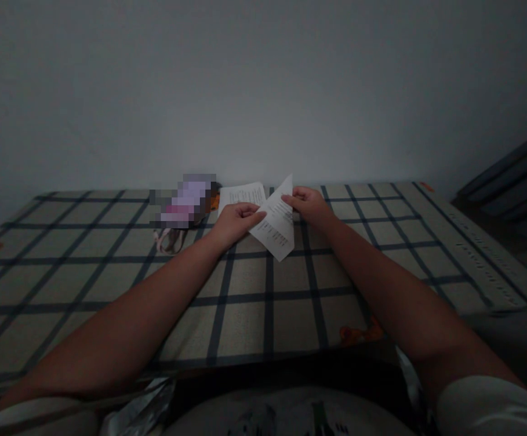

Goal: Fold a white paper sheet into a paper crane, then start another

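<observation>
Between my hands a printed sheet of paper (276, 221) is held up at a slant, one corner pointing down toward me and another up. My left hand (236, 222) pinches its left edge, thumb on the front. At the upper right edge, my right hand (309, 203) grips it between thumb and fingers. Behind my left hand lies another printed paper (243, 194), flat on the checked tablecloth (245, 321) and partly covered by the hand and the held sheet. The print is too small to read.
A blurred-out purple and pink item (188, 203) with a pale strap (170, 240) lies left of the papers. Orange tassels (361, 333) hang at the cloth's near edge. A plain wall (263, 91) rises behind the table. Dark striped fabric (513, 163) is at the far right.
</observation>
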`<action>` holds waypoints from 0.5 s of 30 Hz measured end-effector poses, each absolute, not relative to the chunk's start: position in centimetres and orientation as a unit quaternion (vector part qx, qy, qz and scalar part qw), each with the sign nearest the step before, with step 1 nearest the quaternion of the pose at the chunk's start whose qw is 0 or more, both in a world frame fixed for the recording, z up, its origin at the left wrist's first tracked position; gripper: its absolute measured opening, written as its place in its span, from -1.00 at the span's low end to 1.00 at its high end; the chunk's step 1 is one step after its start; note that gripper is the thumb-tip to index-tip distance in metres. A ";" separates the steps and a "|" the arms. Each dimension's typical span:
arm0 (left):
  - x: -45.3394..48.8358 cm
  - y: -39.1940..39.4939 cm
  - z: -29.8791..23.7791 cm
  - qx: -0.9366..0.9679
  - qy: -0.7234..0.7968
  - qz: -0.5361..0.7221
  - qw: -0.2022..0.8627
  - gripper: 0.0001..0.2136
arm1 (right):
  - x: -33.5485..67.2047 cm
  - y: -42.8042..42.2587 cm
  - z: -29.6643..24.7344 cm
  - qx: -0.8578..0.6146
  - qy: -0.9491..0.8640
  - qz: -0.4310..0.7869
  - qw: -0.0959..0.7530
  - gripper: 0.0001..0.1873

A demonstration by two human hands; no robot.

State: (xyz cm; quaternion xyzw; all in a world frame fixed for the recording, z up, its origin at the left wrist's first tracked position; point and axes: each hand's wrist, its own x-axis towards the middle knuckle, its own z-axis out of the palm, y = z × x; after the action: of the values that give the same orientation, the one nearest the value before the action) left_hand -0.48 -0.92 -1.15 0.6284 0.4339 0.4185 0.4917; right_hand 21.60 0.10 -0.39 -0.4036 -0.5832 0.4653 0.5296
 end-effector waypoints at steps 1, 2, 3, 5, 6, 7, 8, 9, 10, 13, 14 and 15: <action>-0.5 -0.9 -1.2 0.633 0.427 0.416 0.494 -0.64 | 21.6 0.1 -0.4 -0.405 -0.588 0.459 0.529 -0.73; -0.5 -0.9 -1.2 0.638 0.423 0.415 0.492 -0.64 | 21.6 0.0 -0.4 -0.407 -0.593 0.453 0.528 -0.74; -0.6 -0.9 -1.3 0.643 0.423 0.414 0.486 -0.65 | 21.6 0.1 -0.4 -0.409 -0.595 0.448 0.527 -0.74; -0.6 -0.8 -1.3 0.653 0.429 0.412 0.468 -0.64 | 21.7 0.2 -0.5 -0.414 -0.596 0.444 0.525 -0.74; -0.6 -0.8 -1.3 0.656 0.433 0.412 0.461 -0.64 | 21.7 0.2 -0.5 -0.415 -0.595 0.442 0.527 -0.74; -0.6 -0.8 -1.3 0.658 0.435 0.412 0.456 -0.64 | 21.7 0.3 -0.6 -0.416 -0.594 0.441 0.529 -0.73; -0.6 -0.7 -1.4 0.659 0.436 0.412 0.453 -0.64 | 21.7 0.3 -0.6 -0.416 -0.593 0.438 0.532 -0.72; -0.6 -0.7 -1.4 0.660 0.436 0.412 0.452 -0.64 | 21.7 0.3 -0.6 -0.417 -0.594 0.435 0.533 -0.72; -0.6 -0.7 -1.4 0.660 0.434 0.413 0.454 -0.65 | 21.7 0.3 -0.6 -0.418 -0.594 0.433 0.534 -0.72; -0.6 -0.6 -1.5 0.650 0.426 0.417 0.472 -0.66 | 21.7 0.2 -0.6 -0.416 -0.597 0.436 0.530 -0.72; -0.6 -0.6 -1.4 0.646 0.426 0.415 0.479 -0.68 | 21.7 0.2 -0.6 -0.413 -0.600 0.438 0.527 -0.73; -0.6 -0.6 -1.4 0.643 0.428 0.413 0.484 -0.70 | 21.7 0.1 -0.6 -0.411 -0.606 0.438 0.522 -0.73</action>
State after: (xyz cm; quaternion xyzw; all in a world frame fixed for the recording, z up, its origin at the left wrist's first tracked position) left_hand -0.63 -0.56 -1.38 0.6426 0.4276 0.4127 0.4836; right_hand 21.66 0.13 -0.60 -0.4106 -0.6058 0.4384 0.5217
